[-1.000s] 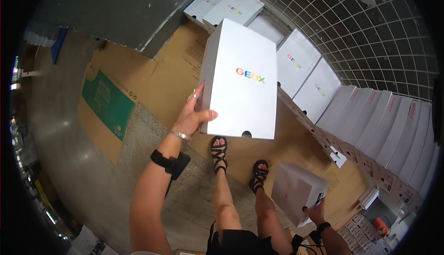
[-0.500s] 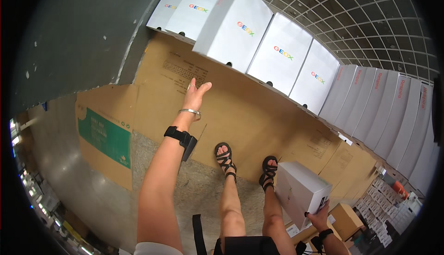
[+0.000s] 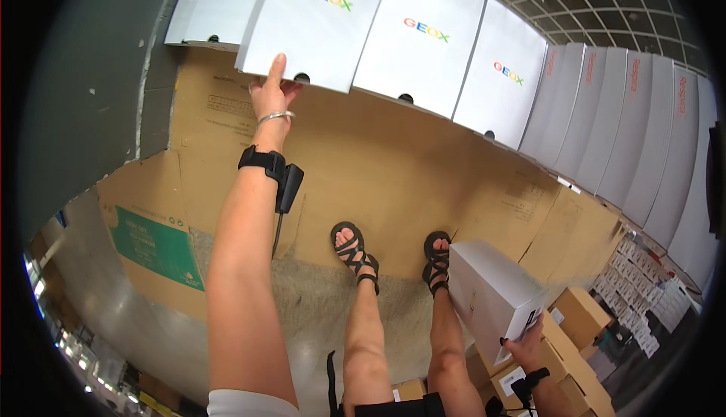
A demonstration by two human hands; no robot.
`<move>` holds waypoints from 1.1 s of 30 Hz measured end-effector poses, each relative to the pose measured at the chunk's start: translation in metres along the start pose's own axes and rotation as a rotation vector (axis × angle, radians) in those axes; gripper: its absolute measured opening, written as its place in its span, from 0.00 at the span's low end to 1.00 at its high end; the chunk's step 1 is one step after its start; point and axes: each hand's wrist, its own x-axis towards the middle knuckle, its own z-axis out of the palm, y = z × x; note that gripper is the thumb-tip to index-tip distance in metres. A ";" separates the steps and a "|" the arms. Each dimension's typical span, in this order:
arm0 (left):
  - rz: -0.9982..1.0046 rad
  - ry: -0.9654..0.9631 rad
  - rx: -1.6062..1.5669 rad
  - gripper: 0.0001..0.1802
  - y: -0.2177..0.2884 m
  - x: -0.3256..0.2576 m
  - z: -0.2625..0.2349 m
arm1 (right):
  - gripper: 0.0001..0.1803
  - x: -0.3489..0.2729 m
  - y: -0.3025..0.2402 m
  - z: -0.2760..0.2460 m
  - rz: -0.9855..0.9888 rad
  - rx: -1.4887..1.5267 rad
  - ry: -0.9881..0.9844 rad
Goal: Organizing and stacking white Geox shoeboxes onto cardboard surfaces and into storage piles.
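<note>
**Left hand on stacked box, right hand carrying a second**

Left hand (image 3: 274, 93) — arm at full reach, fingers extended and pressed against the lower edge of a white box (image 3: 318, 20) that stands in a row of like boxes (image 3: 446, 46) on flattened cardboard (image 3: 393, 175) laid over the floor. The hand is flat on the box, not closed round it. The box lies straight ahead of that hand, beyond the fingertips; its long axis runs away from the person, its near short edge meeting the fingers.

Right hand (image 3: 523, 339) — low at the person's side, fingers wrapped on the lower corner of a second white box (image 3: 491, 296), held clear of the floor beside the right foot (image 3: 437, 260).

The left hand is the nearer to the row; the right hand and its box are well apart from it. More white boxes line a wire grille (image 3: 605, 1) to the right — small cartons (image 3: 578, 315) lie below the right hand.
</note>
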 end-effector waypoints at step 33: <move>-0.459 -0.545 1.086 0.31 -0.090 -0.284 -0.160 | 0.59 -0.020 0.044 -0.065 0.037 0.071 0.104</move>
